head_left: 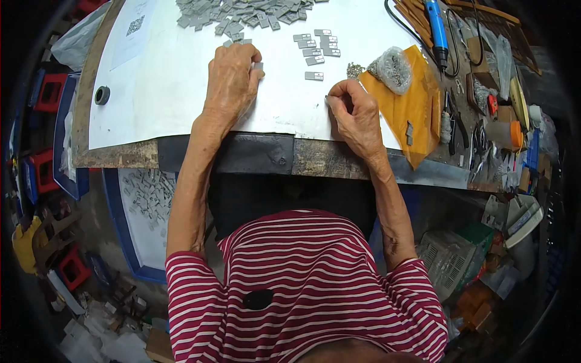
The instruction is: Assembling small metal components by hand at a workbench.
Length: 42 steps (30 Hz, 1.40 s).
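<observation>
Gray tabs [314, 76] on a white sheet [172, 91], two hands over it

Left hand [232, 83], left of upper center, is curled with one tab [259, 66] between thumb and fingers; right hand [358, 116], right of center, is pinched closed, can't tell on what. Big pile [248, 11] up top, orange envelope [420, 109] toward upper right.

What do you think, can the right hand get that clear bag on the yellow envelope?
Probably yes: the bag lies just beyond the right hand, and nothing seems to stand between them.
</observation>
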Tool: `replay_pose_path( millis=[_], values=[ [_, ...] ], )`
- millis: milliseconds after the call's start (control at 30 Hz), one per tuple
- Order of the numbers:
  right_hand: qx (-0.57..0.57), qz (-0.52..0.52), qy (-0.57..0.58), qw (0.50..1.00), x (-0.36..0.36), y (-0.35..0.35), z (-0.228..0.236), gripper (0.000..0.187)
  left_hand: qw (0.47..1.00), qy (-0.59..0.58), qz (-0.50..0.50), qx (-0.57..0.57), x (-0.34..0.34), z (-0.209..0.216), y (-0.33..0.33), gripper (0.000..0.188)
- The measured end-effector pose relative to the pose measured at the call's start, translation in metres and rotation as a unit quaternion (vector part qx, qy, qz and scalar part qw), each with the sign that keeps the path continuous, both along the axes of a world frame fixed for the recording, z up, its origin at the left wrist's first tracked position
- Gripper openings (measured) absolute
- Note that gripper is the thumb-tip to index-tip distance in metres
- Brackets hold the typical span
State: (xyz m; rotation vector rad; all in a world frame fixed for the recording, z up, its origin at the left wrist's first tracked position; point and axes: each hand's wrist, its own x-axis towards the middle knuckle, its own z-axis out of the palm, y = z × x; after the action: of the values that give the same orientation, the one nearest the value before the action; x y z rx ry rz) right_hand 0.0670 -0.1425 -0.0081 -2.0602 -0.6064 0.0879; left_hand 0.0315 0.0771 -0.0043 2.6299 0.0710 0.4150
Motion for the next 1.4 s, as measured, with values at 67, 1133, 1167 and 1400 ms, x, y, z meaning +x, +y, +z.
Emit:
replay_pose_path(
  millis=[67, 1133, 1167, 1400],
  values=[
    [0.016, -0.006, 0.055, 0.998, 0.001, -0.001, 0.003, 0.004, 0.999, -0.02, -0.014, -0.039, -0.001, 0.003, -0.002, 0.008],
    [0.227, -0.009, 0.286, 0.931, -0.002, -0.005, 0.018, 0.013, 0.824, 0.035, -0.014, -0.566, -0.019, 0.011, -0.074, 0.016],
    [0.226, -0.009, 0.29, 0.93, -0.002, -0.005, 0.017, 0.013, 0.825, 0.034, -0.013, -0.564, -0.02, 0.011, -0.074, 0.016],
    [0.205, -0.011, 0.283, 0.937, -0.001, -0.005, 0.017, 0.013, 0.809, 0.036, -0.013, -0.586, -0.022, 0.011, -0.076, 0.014]
  ],
)
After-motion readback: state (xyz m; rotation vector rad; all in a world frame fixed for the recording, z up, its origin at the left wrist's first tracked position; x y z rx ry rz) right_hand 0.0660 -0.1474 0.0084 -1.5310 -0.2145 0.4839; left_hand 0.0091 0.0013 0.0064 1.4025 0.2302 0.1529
